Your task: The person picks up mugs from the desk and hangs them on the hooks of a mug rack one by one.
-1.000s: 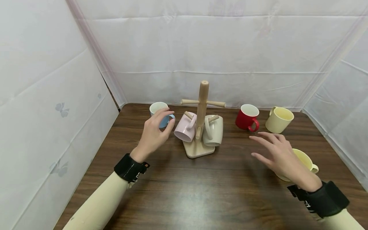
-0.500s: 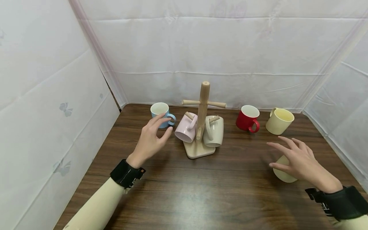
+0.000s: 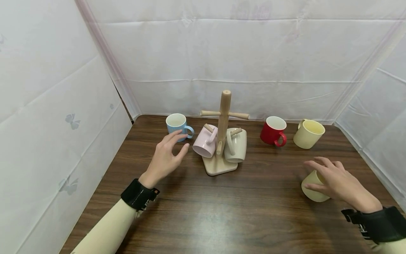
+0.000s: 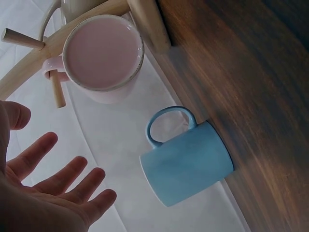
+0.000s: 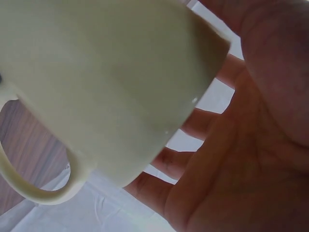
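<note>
My left hand (image 3: 165, 157) hovers before the light blue mug (image 3: 176, 124), thumb and fingers spread with nothing between them. In the left wrist view, bare space separates the fingers (image 4: 77, 183) from that blue mug (image 4: 188, 164). On the right, my right hand (image 3: 340, 181) reaches over a pale yellow mug (image 3: 312, 195), thumb on the near side and fingers toward the far side, loosely bent. The right wrist view has this yellow mug (image 5: 111, 92) large, its rim close to the palm and its handle pointing away; the fingertips are hidden behind it.
A wooden mug tree (image 3: 224, 109) stands mid-table, bearing a pink mug (image 3: 204, 143) and a cream mug (image 3: 239, 146) on its lower pegs. At the back right are a red mug (image 3: 269, 132) and another yellow mug (image 3: 306, 135). White sheeting (image 3: 238, 53) walls the table.
My right hand has moved right and then down over the near yellow mug. The left hand has drawn slightly back from the blue mug. The mugs stay where they were.
</note>
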Demonstrator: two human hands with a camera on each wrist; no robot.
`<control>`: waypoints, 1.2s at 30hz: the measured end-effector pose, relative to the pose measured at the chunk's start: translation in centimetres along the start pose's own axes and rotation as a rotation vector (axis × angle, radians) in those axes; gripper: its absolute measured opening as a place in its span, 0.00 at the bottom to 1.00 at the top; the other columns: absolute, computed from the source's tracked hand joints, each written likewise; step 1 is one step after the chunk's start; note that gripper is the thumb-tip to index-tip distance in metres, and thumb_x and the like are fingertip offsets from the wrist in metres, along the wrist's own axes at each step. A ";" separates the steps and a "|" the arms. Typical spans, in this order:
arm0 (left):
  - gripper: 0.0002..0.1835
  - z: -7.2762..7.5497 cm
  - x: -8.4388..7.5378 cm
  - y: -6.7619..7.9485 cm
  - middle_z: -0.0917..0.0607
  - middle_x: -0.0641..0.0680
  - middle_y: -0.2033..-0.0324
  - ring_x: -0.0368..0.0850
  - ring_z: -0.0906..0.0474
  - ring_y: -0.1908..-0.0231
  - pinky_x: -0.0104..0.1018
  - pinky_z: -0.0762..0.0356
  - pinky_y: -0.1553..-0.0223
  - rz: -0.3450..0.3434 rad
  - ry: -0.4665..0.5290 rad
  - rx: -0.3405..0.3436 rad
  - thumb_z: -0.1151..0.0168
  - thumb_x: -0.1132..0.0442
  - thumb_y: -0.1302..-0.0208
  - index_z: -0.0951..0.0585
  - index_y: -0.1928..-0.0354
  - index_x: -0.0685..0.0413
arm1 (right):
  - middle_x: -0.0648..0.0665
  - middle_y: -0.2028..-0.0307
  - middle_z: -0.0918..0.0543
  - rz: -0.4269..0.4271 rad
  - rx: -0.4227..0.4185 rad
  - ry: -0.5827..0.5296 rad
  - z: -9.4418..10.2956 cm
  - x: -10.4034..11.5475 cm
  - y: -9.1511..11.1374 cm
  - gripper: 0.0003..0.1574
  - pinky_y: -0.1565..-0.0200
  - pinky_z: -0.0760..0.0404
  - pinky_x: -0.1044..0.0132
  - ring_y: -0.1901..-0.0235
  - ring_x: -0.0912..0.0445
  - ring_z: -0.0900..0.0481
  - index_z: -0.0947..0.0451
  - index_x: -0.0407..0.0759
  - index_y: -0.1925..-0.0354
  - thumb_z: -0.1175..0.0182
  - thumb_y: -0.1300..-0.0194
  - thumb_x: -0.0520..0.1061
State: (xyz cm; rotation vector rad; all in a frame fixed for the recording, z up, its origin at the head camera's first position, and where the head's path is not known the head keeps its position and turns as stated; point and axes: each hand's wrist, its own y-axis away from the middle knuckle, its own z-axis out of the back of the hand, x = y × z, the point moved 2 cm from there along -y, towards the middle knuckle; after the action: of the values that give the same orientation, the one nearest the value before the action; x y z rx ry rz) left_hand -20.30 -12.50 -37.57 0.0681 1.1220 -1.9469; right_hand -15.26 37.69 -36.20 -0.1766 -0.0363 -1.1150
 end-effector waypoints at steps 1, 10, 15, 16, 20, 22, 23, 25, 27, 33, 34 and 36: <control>0.19 0.0 0.0 0.0 0.28 0.55 0.42 0.49 0.34 0.42 0.51 0.29 0.47 -0.004 0.000 0.000 0.43 0.52 0.37 0.22 0.48 0.53 | 0.36 0.45 0.33 -0.008 0.009 0.001 0.0 -0.1 0.0 0.41 0.79 0.27 0.48 0.57 0.32 0.35 0.33 0.54 0.41 0.35 0.50 0.66; 0.17 -0.3 0.1 0.3 0.25 0.54 0.45 0.49 0.31 0.45 0.49 0.29 0.47 -0.016 -0.006 0.008 0.43 0.54 0.37 0.22 0.48 0.52 | 0.31 0.50 0.33 -0.156 0.208 0.002 0.0 -0.5 -0.3 0.51 0.80 0.27 0.48 0.56 0.30 0.35 0.36 0.40 0.40 0.40 0.50 0.73; 0.17 -0.4 0.4 0.5 0.25 0.53 0.45 0.47 0.31 0.45 0.48 0.29 0.47 -0.005 -0.020 0.018 0.45 0.54 0.36 0.22 0.48 0.50 | 0.36 0.55 0.31 -0.162 0.225 0.012 0.1 -0.7 -0.5 0.43 0.82 0.29 0.52 0.62 0.35 0.32 0.32 0.49 0.46 0.38 0.51 0.72; 0.17 -0.5 0.4 0.6 0.25 0.53 0.45 0.47 0.31 0.45 0.48 0.29 0.47 -0.005 -0.019 0.019 0.45 0.54 0.36 0.22 0.48 0.50 | 0.37 0.56 0.30 -0.161 0.224 0.013 0.1 -0.7 -0.5 0.41 0.82 0.30 0.53 0.63 0.36 0.31 0.31 0.51 0.47 0.38 0.51 0.72; 0.16 -0.5 0.4 0.6 0.25 0.52 0.45 0.46 0.31 0.45 0.48 0.29 0.48 -0.001 -0.023 0.024 0.45 0.54 0.36 0.22 0.48 0.49 | 0.39 0.58 0.30 -0.165 0.223 0.010 0.2 -0.7 -0.7 0.37 0.82 0.30 0.53 0.63 0.36 0.31 0.30 0.54 0.51 0.38 0.52 0.72; 0.16 -0.5 0.5 0.7 0.25 0.52 0.45 0.46 0.31 0.45 0.47 0.29 0.48 -0.001 -0.024 0.027 0.45 0.54 0.36 0.22 0.48 0.50 | 0.39 0.58 0.30 -0.164 0.218 0.004 0.2 -0.7 -0.7 0.36 0.82 0.30 0.53 0.63 0.36 0.31 0.29 0.55 0.51 0.38 0.52 0.72; 0.16 -0.6 0.5 0.7 0.25 0.52 0.46 0.45 0.31 0.45 0.47 0.29 0.48 -0.001 -0.024 0.029 0.45 0.54 0.36 0.22 0.49 0.50 | 0.39 0.58 0.30 -0.164 0.213 0.000 0.2 -0.7 -0.7 0.35 0.82 0.30 0.52 0.62 0.36 0.30 0.29 0.56 0.52 0.38 0.52 0.72; 0.16 -0.6 0.5 0.8 0.25 0.52 0.46 0.45 0.31 0.45 0.47 0.29 0.47 0.002 -0.023 0.030 0.45 0.53 0.35 0.21 0.49 0.50 | 0.41 0.58 0.29 -0.158 0.199 -0.010 0.3 -0.6 -0.6 0.35 0.81 0.30 0.52 0.61 0.36 0.30 0.29 0.56 0.52 0.38 0.52 0.73; 0.16 -0.6 0.5 0.9 0.24 0.52 0.46 0.45 0.31 0.45 0.47 0.29 0.47 0.006 -0.022 0.031 0.45 0.53 0.35 0.21 0.49 0.51 | 0.43 0.58 0.29 -0.153 0.186 -0.018 0.2 -0.6 -0.5 0.34 0.80 0.30 0.53 0.61 0.37 0.30 0.29 0.57 0.53 0.39 0.52 0.73; 0.15 -0.6 0.4 1.3 0.24 0.51 0.46 0.45 0.32 0.45 0.46 0.29 0.47 0.008 -0.019 0.030 0.45 0.53 0.36 0.21 0.49 0.49 | 0.44 0.60 0.29 -0.163 0.176 -0.018 0.0 -0.5 -0.4 0.38 0.79 0.29 0.53 0.63 0.39 0.29 0.28 0.55 0.52 0.39 0.53 0.75; 0.15 -0.6 0.4 1.3 0.24 0.51 0.46 0.44 0.32 0.45 0.46 0.29 0.47 0.007 -0.018 0.029 0.45 0.54 0.36 0.21 0.49 0.48 | 0.44 0.60 0.28 -0.163 0.173 -0.017 0.0 -0.6 -0.5 0.38 0.78 0.29 0.53 0.64 0.40 0.29 0.28 0.54 0.52 0.40 0.53 0.75; 0.15 -0.6 0.3 1.3 0.24 0.50 0.46 0.43 0.32 0.45 0.46 0.29 0.47 0.006 -0.016 0.023 0.45 0.54 0.36 0.21 0.49 0.48 | 0.43 0.59 0.28 -0.155 0.157 -0.023 0.0 -0.5 -0.5 0.39 0.77 0.28 0.51 0.64 0.41 0.28 0.28 0.54 0.51 0.41 0.53 0.76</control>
State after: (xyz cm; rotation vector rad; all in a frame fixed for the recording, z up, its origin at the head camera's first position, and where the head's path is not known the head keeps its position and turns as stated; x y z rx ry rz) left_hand -19.82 -12.55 -38.96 0.0684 1.0876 -1.9517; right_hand -15.97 37.94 -36.17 -0.0465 -0.1597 -1.2594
